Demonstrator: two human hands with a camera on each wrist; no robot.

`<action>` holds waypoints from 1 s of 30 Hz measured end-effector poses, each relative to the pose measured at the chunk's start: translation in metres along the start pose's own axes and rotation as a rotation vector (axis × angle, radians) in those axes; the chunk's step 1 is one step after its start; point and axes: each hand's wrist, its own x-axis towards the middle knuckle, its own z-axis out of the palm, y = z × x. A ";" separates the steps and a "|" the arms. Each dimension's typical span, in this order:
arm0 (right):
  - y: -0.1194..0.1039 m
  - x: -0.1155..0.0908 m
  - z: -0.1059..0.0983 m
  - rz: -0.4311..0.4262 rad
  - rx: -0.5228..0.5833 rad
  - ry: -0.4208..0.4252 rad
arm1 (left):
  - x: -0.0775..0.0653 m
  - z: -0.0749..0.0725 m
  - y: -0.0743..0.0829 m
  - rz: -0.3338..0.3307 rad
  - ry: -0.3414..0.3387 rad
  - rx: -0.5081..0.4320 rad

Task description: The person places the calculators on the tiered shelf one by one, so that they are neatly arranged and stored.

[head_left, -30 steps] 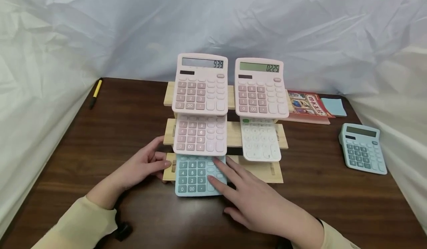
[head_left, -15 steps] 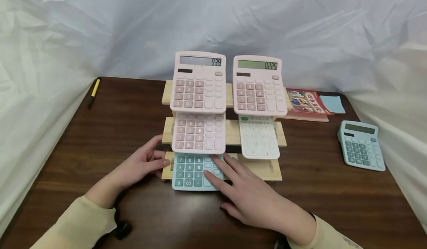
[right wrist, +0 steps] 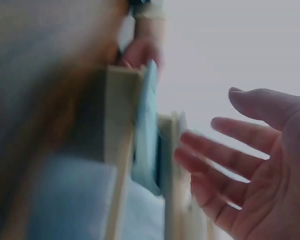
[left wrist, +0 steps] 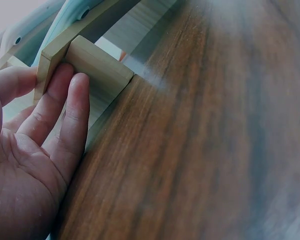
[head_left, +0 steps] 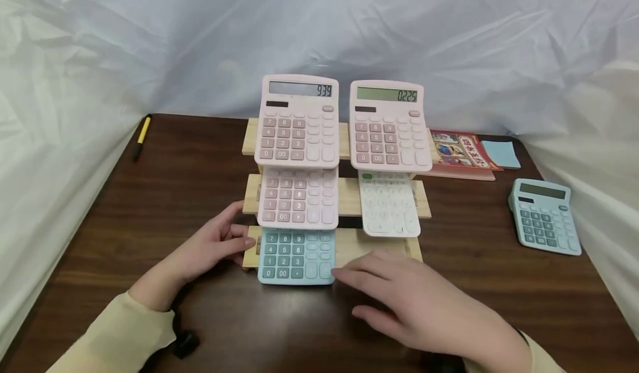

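My left hand [head_left: 214,245] pinches the left end of the lowest tier of a wooden display rack [head_left: 371,242]; in the left wrist view the thumb and fingers [left wrist: 77,107] lie on either side of the board. On that tier a blue calculator [head_left: 284,256] leans at the left, its top hidden under a pink calculator [head_left: 299,201]. My right hand [head_left: 414,301] is beside the blue calculator's lower right corner, fingers extended and holding nothing. In the right wrist view the right hand's fingers [right wrist: 225,155] are spread apart from the blurred blue calculator [right wrist: 146,130].
Two more pink calculators [head_left: 298,122] [head_left: 389,126] stand on the top tier. A white calculator [head_left: 389,206] sits on the middle tier. At right lie another blue calculator [head_left: 545,217], a red booklet [head_left: 461,151] and blue paper [head_left: 501,154]; a yellow-black marker [head_left: 142,137] lies far left.
My right hand has lifted off the blue calculator and moved right. The blue calculator slid slightly up the tier earlier in the second. My left hand has stayed on the rack.
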 end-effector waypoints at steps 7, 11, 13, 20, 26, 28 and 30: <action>0.025 -0.002 -0.044 -0.113 0.009 0.424 | 0.000 0.000 0.001 0.008 0.006 -0.001; 0.052 -0.020 -0.062 0.072 -0.071 0.544 | 0.000 0.000 0.001 0.007 0.000 -0.006; 0.068 -0.030 -0.067 0.194 -0.124 0.565 | 0.000 0.000 0.001 0.011 -0.004 -0.011; 0.131 -0.061 -0.069 0.612 -0.194 0.558 | 0.000 0.000 0.001 0.008 -0.013 0.005; 0.174 -0.085 -0.066 0.889 -0.178 0.462 | 0.001 -0.001 0.002 0.004 -0.002 0.007; 0.185 -0.093 -0.064 0.950 -0.190 0.404 | 0.001 -0.001 0.003 -0.002 -0.004 0.010; 0.196 -0.102 -0.062 0.993 -0.189 0.362 | 0.001 -0.001 0.003 -0.003 -0.004 0.014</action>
